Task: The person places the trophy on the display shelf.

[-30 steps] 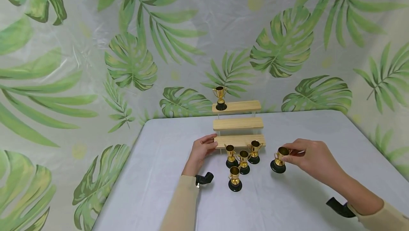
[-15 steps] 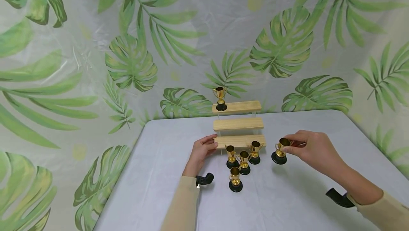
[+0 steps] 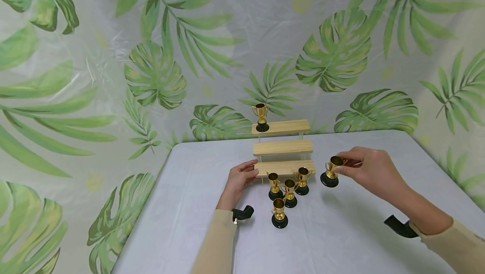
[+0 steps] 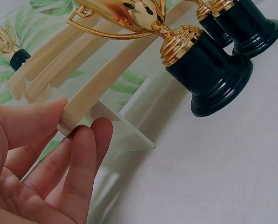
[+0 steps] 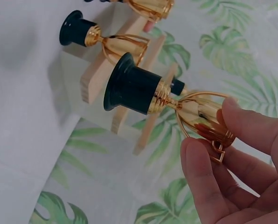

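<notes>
My right hand (image 3: 369, 168) pinches a small gold trophy cup (image 5: 195, 112) by its bowl, thumb and fingers at the rim and one handle. Its black base hangs over the table, right of a three-tier wooden display stand (image 3: 282, 147). In the left wrist view, my left hand (image 4: 45, 154) pinches the end of the stand's lowest board (image 4: 106, 77) between thumb and fingers. One gold trophy (image 3: 261, 117) stands upright at the left end of the top tier. Several similar trophies, among them the nearest trophy (image 3: 279, 213), stand upright on the table in front of the stand.
A white cloth covers the table (image 3: 189, 223). Behind it hangs a pale backdrop (image 3: 216, 46) printed with green leaves. Clear supports (image 4: 125, 126) carry the stand's boards. Each wrist wears a black camera mount (image 3: 243, 212).
My right hand has lifted the trophy a little higher and farther back from the table's front. My left hand stays on the stand, and the other trophies have not moved.
</notes>
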`<action>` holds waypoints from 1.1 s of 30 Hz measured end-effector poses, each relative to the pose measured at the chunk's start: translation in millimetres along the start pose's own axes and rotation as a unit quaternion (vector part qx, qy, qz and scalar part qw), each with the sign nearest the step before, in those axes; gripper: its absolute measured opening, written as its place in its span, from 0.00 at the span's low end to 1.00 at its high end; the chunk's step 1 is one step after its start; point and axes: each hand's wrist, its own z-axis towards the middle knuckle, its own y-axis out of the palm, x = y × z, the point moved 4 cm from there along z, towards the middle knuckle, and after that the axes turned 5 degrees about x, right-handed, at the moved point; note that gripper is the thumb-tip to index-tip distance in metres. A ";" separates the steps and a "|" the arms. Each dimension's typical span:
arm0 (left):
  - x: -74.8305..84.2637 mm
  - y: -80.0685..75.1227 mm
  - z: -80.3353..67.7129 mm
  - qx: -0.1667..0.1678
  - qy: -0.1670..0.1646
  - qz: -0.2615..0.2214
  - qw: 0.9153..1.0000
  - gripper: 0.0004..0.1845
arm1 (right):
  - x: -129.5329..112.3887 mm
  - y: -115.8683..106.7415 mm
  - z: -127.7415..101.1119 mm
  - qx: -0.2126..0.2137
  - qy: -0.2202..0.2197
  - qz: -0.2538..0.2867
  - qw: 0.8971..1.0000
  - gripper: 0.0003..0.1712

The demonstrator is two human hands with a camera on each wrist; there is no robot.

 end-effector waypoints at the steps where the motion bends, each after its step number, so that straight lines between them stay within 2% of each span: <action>1: 0.2 0.2 -0.2 -0.001 0.000 -0.002 1.000 0.25 | -0.1 -0.2 0.7 -0.001 0.002 0.000 1.000 0.20; 23: -0.3 -0.6 -0.6 -0.001 0.005 -0.016 1.000 0.22 | -7.4 -2.8 20.5 0.011 -0.007 0.003 1.000 0.21; 33: 0.1 -0.3 -1.2 -0.002 0.003 -0.008 1.000 0.23 | -9.5 -4.0 30.7 0.014 -0.017 0.005 1.000 0.21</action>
